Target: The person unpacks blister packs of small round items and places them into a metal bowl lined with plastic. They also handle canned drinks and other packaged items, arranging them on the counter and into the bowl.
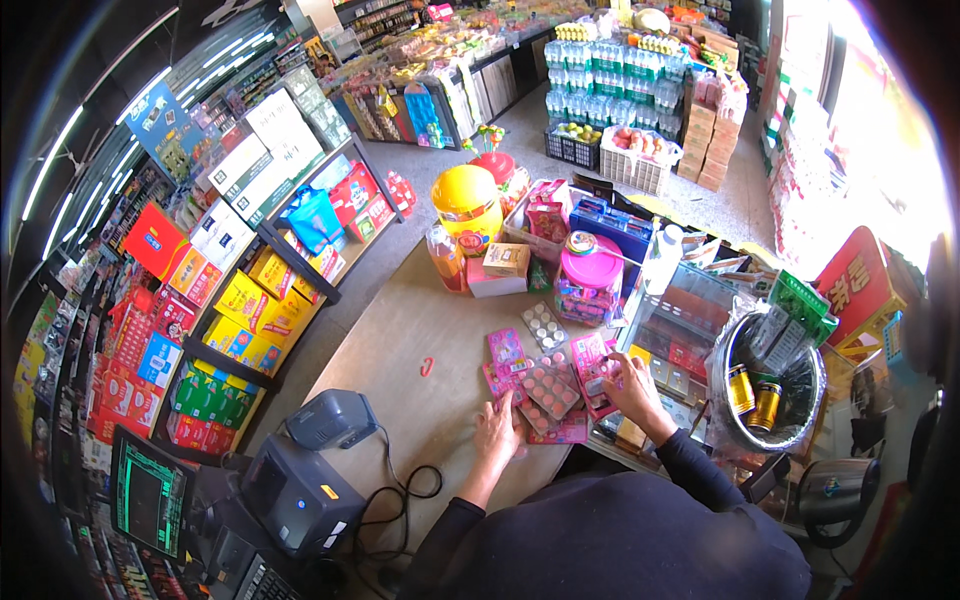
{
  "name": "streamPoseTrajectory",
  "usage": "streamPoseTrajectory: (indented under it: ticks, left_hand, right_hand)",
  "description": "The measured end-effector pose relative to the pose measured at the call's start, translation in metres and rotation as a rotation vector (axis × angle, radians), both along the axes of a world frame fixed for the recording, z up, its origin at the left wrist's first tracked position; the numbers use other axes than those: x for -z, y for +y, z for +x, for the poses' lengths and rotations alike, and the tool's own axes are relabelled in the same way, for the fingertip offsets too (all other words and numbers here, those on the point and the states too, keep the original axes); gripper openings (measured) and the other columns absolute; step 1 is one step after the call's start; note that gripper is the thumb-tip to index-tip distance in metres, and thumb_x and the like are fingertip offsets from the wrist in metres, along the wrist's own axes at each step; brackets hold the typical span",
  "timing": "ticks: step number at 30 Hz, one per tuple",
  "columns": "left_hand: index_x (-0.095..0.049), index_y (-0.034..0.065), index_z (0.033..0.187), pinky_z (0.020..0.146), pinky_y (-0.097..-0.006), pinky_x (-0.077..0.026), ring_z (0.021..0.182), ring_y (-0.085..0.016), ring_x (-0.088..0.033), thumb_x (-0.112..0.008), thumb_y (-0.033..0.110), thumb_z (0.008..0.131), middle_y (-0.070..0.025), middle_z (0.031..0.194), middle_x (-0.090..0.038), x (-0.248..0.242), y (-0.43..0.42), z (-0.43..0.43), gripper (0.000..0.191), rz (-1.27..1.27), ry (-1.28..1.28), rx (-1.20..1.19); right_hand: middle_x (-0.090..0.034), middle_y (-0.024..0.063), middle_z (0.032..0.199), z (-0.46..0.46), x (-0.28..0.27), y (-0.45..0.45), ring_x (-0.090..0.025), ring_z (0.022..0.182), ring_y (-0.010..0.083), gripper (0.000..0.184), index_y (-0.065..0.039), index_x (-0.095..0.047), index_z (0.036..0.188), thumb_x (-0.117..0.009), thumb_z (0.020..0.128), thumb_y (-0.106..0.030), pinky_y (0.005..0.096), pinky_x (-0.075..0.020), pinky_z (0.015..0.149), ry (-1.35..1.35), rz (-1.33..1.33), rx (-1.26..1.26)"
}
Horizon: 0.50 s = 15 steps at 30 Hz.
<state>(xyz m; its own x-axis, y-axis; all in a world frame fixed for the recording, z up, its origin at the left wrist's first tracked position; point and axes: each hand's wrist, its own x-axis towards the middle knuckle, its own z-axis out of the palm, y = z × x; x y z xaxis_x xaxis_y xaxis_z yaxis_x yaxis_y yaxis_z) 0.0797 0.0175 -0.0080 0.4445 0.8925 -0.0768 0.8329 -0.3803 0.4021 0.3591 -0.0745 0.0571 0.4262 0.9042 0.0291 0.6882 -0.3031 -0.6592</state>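
Several pink printed cards (506, 349) and blister packs of round pink pieces (551, 384) lie overlapping on the counter (382, 330) before me. My left hand (496, 435) is at the lower left edge of this pile, its fingertips against the cards; whether it grips one is unclear. On the pile's right side, my right hand (637, 394) has thumb and fingers on the edge of a pink card pack (591, 371). Just above the pile rests another blister pack (545, 328) with pale round pieces. A small red hook-shaped piece (427, 367) lies to the left.
A pink-lidded candy jar (590, 281), a small cardboard box (506, 259) and a drink bottle (446, 259) stand along the far side. To the left are a scanner (330, 420) and its cable (405, 491). A lined bin (814, 382) holding cans stands right of the glass case (686, 300).
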Motion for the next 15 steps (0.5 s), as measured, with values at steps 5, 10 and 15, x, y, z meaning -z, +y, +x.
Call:
streamPoseTrajectory:
  ticks: [5, 10, 15]
  left_hand:
    - [-0.024, 0.0221, 0.160, 0.085, -0.0523, -0.051, 0.096, -0.041, -0.060, -0.075, 0.007, 0.069, -0.0245, 0.114, -0.056, -0.014, 0.009, -0.005, 0.105, 0.007, -0.146, -0.067]
    - [-0.021, 0.0273, 0.161, 0.089, -0.0545, -0.048, 0.102, -0.043, -0.059, -0.087, 0.028, 0.069, -0.0219, 0.122, -0.053, -0.037, 0.006, -0.022, 0.113, -0.001, -0.026, -0.116]
    - [-0.028, 0.0355, 0.157, 0.097, -0.0611, -0.043, 0.126, -0.046, -0.044, -0.089, 0.047, 0.068, -0.0190, 0.138, -0.045, -0.024, -0.017, -0.019, 0.108, 0.008, 0.315, -0.019]
  right_hand:
    - [-0.061, 0.0227, 0.118, 0.001, -0.023, 0.002, -0.056, 0.114, 0.0407, 0.052, -0.007, -0.054, 0.134, -0.071, 0.086, -0.017, 0.0477, -0.0459, 0.099, -0.045, 0.223, 0.015]
    - [-0.062, 0.0211, 0.120, -0.004, -0.036, 0.003, -0.057, 0.115, 0.0395, 0.045, -0.006, -0.059, 0.130, -0.069, 0.087, -0.012, 0.0467, -0.0459, 0.100, 0.003, 0.248, -0.020]
    - [-0.063, 0.0195, 0.116, -0.015, -0.033, 0.009, -0.057, 0.113, 0.0387, 0.040, -0.006, -0.061, 0.127, -0.068, 0.088, -0.012, 0.0466, -0.0458, 0.099, 0.058, 0.226, -0.071]
